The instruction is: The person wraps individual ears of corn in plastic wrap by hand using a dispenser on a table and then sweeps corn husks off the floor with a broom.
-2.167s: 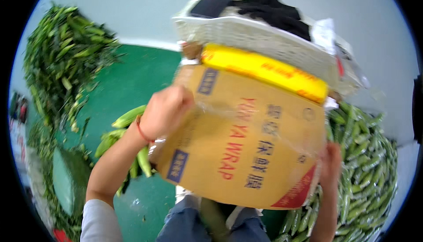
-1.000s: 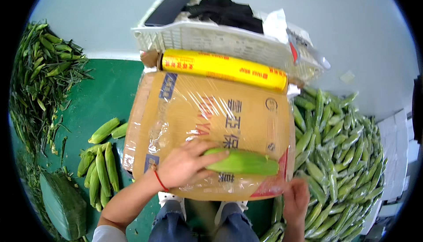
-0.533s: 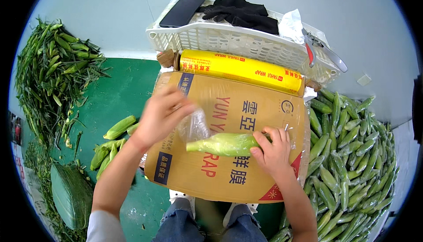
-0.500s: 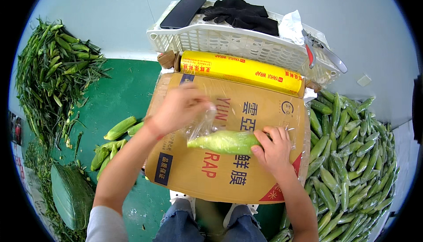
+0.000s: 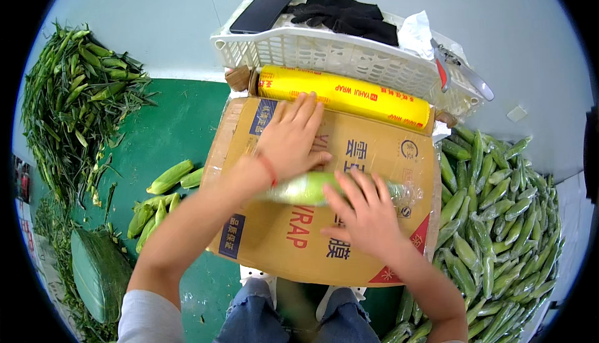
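Note:
A green ear of corn, partly in its husk and wrapped in clear film, lies across the brown cardboard box in front of me. My left hand is open beyond the corn, fingers stretched toward the yellow cling film roll at the box's far edge; the fingertips reach its near side. My right hand is open too, its spread fingers over the near side of the corn's right half. Motion slightly blurs it, and I cannot tell how firmly it touches. Loose film sticks out at the corn's right end.
Behind the roll, a white plastic basket carries a phone, black gloves, white tissue and a red-and-grey handled tool. Wrapped corn is heaped at right. Unwrapped ears and husks lie at left.
My left hand has let go of the film and moved forward, flattening near the roll. My right hand has released the corn's end and shifted left and nearer. The corn now lies slightly farther away.

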`<action>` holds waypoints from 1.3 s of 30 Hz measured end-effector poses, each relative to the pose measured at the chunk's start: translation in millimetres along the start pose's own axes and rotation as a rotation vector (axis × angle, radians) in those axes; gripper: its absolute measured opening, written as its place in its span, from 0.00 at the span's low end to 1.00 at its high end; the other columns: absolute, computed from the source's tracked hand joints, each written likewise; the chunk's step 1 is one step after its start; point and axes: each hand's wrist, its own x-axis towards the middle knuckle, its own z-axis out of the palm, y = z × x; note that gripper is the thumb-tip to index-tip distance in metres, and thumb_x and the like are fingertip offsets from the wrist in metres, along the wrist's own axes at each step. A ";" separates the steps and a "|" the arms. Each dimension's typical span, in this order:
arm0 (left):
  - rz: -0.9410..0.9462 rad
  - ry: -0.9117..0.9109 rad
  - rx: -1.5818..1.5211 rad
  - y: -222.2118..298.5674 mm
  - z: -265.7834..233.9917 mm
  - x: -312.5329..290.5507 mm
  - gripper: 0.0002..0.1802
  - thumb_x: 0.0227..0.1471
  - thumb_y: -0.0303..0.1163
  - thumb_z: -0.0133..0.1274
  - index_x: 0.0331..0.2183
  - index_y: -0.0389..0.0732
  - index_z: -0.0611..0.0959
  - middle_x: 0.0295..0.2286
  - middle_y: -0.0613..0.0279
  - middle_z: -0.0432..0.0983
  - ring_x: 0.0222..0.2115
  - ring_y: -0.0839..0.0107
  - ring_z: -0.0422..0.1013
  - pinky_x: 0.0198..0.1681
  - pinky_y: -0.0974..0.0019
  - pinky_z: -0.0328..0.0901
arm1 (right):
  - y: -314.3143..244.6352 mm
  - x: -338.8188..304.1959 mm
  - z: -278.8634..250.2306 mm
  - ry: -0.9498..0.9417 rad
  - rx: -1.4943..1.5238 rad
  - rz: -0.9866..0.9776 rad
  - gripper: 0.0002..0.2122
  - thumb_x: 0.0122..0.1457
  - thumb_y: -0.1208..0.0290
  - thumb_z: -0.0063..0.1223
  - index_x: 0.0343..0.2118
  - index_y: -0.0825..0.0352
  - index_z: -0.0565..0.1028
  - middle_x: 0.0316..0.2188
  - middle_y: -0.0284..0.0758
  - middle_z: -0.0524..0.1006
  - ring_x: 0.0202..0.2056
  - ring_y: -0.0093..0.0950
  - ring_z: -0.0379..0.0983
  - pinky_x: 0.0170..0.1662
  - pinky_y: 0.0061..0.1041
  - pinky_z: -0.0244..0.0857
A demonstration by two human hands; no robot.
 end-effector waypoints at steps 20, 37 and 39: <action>0.152 0.057 -0.763 78.8 -61.3 -83.2 0.37 0.47 0.41 0.56 0.57 0.43 0.65 0.57 0.45 0.59 0.58 0.48 0.56 0.59 0.48 0.53 | -78.8 -74.4 -41.6 -0.641 2.702 1.267 0.32 0.61 0.37 0.27 0.42 0.67 0.67 0.25 0.43 0.71 0.16 0.30 0.70 0.17 0.25 0.67; -0.794 0.565 -1.401 79.5 -24.6 -144.8 0.11 0.63 0.37 0.41 0.36 0.38 0.68 0.30 0.60 0.68 0.33 0.69 0.70 0.38 0.65 0.68 | -48.9 -78.9 -84.0 -0.094 1.153 1.031 0.22 0.51 0.68 0.64 0.49 0.70 0.73 0.40 0.37 0.79 0.42 0.22 0.73 0.49 0.22 0.64; -0.860 0.267 -1.568 84.8 -33.2 -164.4 0.15 0.61 0.37 0.45 0.34 0.32 0.74 0.29 0.58 0.73 0.32 0.68 0.74 0.36 0.65 0.70 | -30.5 -89.3 -84.4 0.266 0.989 0.809 0.15 0.55 0.65 0.59 0.41 0.72 0.77 0.35 0.39 0.80 0.36 0.27 0.75 0.42 0.25 0.68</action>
